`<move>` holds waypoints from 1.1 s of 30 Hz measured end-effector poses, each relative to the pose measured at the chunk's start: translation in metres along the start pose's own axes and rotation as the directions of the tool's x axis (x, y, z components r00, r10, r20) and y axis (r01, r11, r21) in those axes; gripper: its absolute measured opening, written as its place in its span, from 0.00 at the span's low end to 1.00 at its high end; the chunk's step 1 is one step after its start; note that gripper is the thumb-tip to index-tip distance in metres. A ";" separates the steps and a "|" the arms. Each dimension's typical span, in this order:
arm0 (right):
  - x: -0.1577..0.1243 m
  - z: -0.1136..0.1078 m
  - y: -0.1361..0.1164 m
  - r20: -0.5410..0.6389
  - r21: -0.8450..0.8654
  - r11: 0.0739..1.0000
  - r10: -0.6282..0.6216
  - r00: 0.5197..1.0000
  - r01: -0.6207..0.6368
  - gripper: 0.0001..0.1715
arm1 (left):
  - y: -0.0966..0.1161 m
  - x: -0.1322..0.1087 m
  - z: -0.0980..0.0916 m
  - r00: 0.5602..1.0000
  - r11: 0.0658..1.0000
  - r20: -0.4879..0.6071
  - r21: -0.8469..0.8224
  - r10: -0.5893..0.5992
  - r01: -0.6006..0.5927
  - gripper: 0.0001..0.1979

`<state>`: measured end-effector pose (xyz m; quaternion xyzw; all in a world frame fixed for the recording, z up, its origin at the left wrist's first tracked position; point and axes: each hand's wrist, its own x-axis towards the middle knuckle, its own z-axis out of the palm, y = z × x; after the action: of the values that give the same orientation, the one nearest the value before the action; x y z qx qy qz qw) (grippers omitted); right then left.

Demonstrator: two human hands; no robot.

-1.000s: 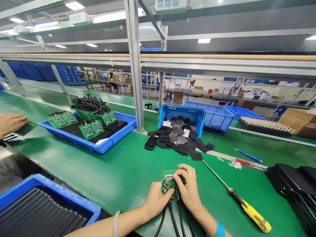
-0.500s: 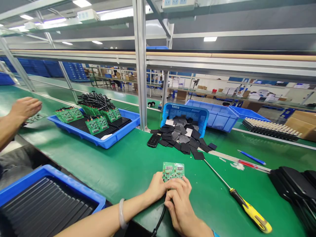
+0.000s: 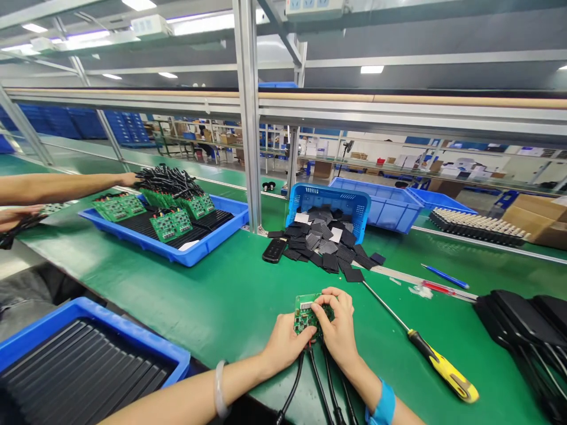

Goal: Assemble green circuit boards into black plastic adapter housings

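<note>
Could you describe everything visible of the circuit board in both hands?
The circuit board is green and flat, with small dark components and a pale rectangular part near its top edge. The left hand holds it over the bench, thumb on its face; the right hand grips and partly hides its right side. Black cables run from its lower end.

Both forearms (image 3: pixel 248 373) are bare, as are the left hand (image 3: pixel 282 343) and the right hand (image 3: pixel 340 328). A smooth, rounded bangle (image 3: pixel 220 389), milky pale grey and slightly glossy, circles the left wrist. The right wrist wears a wide, bright blue band (image 3: pixel 384 404), its outline somewhat uneven.
</note>
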<state>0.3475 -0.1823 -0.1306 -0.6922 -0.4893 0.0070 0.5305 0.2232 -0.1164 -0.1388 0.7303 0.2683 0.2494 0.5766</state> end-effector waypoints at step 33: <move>0.065 -0.071 0.037 0.064 0.156 0.900 0.402 0.913 -0.407 0.13 | 0.008 0.013 -0.016 0.955 0.976 0.279 -0.162 -0.099 0.148 0.26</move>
<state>0.4442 -0.1882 -0.0940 -0.7320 -0.3403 0.1681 0.5658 0.2222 -0.0978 -0.1266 0.6835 0.2090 0.1347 0.6863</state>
